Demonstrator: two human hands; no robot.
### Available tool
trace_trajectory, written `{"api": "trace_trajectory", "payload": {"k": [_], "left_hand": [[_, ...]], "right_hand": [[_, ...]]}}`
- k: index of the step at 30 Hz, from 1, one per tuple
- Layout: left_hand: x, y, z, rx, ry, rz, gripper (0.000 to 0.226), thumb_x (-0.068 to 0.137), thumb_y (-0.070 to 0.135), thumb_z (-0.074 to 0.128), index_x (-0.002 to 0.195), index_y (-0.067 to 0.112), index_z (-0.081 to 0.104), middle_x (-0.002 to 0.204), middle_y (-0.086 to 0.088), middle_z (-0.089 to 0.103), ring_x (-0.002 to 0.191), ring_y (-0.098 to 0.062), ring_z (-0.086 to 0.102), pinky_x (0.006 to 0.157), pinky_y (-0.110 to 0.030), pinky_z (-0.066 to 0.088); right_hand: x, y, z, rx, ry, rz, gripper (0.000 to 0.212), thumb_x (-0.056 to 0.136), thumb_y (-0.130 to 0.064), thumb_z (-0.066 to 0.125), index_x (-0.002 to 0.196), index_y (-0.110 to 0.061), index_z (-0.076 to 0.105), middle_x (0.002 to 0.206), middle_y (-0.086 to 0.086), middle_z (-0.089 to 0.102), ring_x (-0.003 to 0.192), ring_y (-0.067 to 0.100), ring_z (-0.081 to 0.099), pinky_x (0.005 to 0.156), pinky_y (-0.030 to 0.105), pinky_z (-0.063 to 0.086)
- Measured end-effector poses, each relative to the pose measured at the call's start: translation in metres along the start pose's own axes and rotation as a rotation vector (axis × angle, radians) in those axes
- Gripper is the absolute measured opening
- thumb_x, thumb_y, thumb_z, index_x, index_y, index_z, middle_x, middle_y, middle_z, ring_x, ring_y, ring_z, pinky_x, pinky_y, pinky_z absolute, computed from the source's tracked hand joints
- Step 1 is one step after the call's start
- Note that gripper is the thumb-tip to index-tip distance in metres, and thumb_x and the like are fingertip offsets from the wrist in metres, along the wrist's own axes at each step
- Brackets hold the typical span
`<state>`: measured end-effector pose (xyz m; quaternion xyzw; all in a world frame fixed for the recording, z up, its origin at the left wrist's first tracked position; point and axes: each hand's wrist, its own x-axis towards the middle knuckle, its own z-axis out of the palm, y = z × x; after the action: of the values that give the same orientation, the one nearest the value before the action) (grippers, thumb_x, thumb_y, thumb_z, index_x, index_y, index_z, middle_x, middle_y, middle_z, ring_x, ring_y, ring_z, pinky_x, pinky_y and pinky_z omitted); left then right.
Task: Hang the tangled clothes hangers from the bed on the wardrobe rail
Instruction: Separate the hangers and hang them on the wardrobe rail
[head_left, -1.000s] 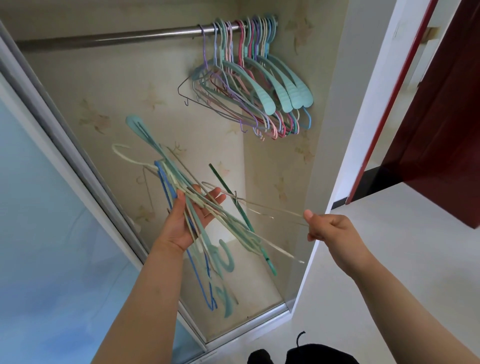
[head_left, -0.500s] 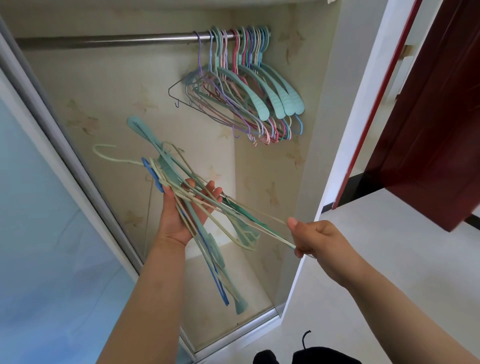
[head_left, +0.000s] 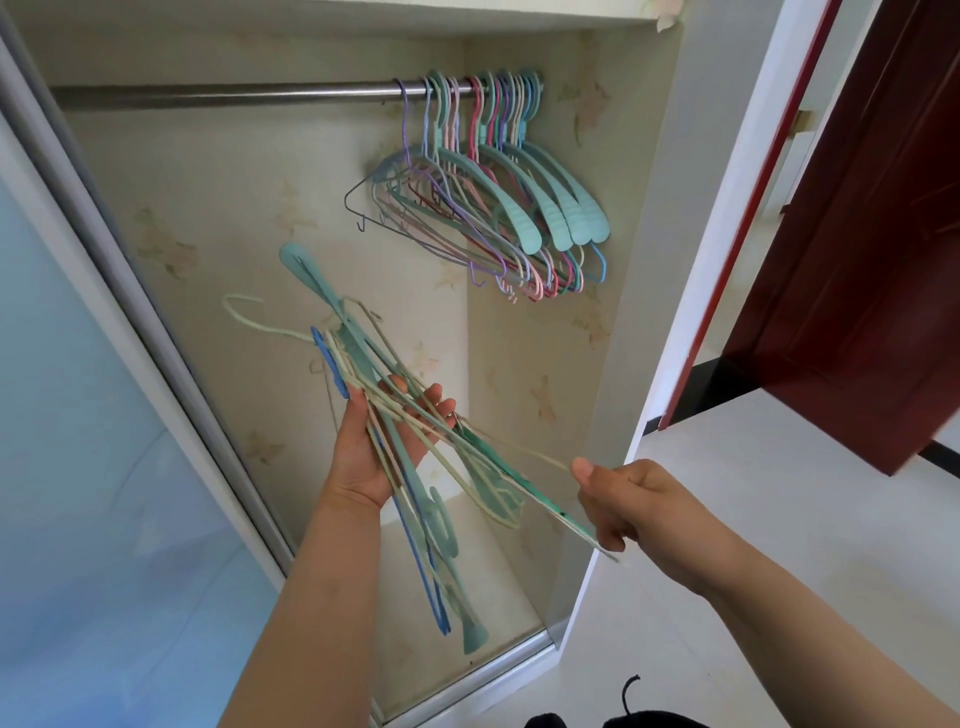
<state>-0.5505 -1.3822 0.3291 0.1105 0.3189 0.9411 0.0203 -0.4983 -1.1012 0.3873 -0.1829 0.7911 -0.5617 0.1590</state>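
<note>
Both hands work a knot of hangers before an open wardrobe: left hand (head_left: 375, 451), palm up with fingers loosely curled under the bundle (head_left: 395, 431), carries the weight, while right hand (head_left: 631, 506), lower and to the right, pinches the end of one thin pale hanger (head_left: 524, 457) between thumb and curled fingers. That strand runs as a long diagonal from the left palm down to the right grip, its far end still threaded through the tangle. Blue and teal arms of the bundle hang below the left wrist; a pale hook and a teal paddle end stick up and left of it. Rail (head_left: 228, 97) lies above and beyond both hands, running left to right, with hung hangers (head_left: 483, 208) crowded at its right end, almost straight above the left hand; bare steel stretches away to their left. Right hand appears to hold the piece to be freed, so the coming move likely turns on drawing it along its own axis, down and right, clear of the knot, then raising it hook-first to the bar, which looks nearer the left hand.
</note>
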Motion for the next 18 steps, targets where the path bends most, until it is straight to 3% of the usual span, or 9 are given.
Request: {"api": "trace_trajectory", "payload": {"k": [5,9,12,15,18], "left_hand": [[0.005,-0.001,0.007,0.069,0.012,-0.014,0.048,0.055,0.051,0.088,0.087,0.019,0.073,0.099,-0.011,0.069,0.101,-0.03,0.064,0.099,-0.048,0.047],[0.01,-0.003,0.01,0.088,0.082,-0.014,0.051,0.051,0.051,0.09,0.084,0.018,0.07,0.1,-0.015,0.067,0.094,-0.031,0.065,0.089,-0.047,0.053],[0.009,-0.004,0.015,0.023,0.086,0.025,0.048,0.054,0.05,0.088,0.083,0.017,0.069,0.098,-0.013,0.068,0.094,-0.03,0.066,0.087,-0.046,0.053],[0.007,-0.004,0.016,-0.077,0.073,0.054,0.046,0.058,0.051,0.085,0.082,0.015,0.07,0.095,-0.008,0.068,0.098,-0.027,0.064,0.087,-0.044,0.052],[0.003,-0.003,0.013,-0.146,0.08,0.078,0.046,0.059,0.052,0.084,0.081,0.015,0.07,0.089,0.0,0.068,0.102,-0.026,0.061,0.089,-0.045,0.05]], "right_hand": [[-0.001,-0.01,0.005,-0.023,-0.028,-0.007,0.058,0.074,-0.067,0.048,0.041,-0.022,0.032,0.048,0.002,0.032,0.047,0.015,0.033,0.064,0.024,0.034],[-0.001,-0.012,0.007,-0.12,0.045,-0.001,0.068,0.082,-0.068,0.054,0.047,-0.017,0.026,0.051,0.002,0.023,0.051,0.018,0.024,0.06,0.024,0.031],[0.001,-0.013,0.003,-0.218,0.087,-0.06,0.062,0.079,-0.06,0.056,0.051,-0.016,0.022,0.054,0.001,0.016,0.051,0.017,0.018,0.051,0.02,0.021],[0.008,-0.008,-0.01,-0.307,0.115,-0.073,0.061,0.085,-0.048,0.061,0.051,-0.012,0.025,0.053,0.001,0.018,0.051,0.016,0.02,0.048,0.019,0.023],[0.016,0.001,-0.023,-0.248,0.132,-0.034,0.06,0.087,-0.042,0.062,0.051,-0.018,0.021,0.052,-0.002,0.017,0.049,0.014,0.018,0.05,0.018,0.028]]}}
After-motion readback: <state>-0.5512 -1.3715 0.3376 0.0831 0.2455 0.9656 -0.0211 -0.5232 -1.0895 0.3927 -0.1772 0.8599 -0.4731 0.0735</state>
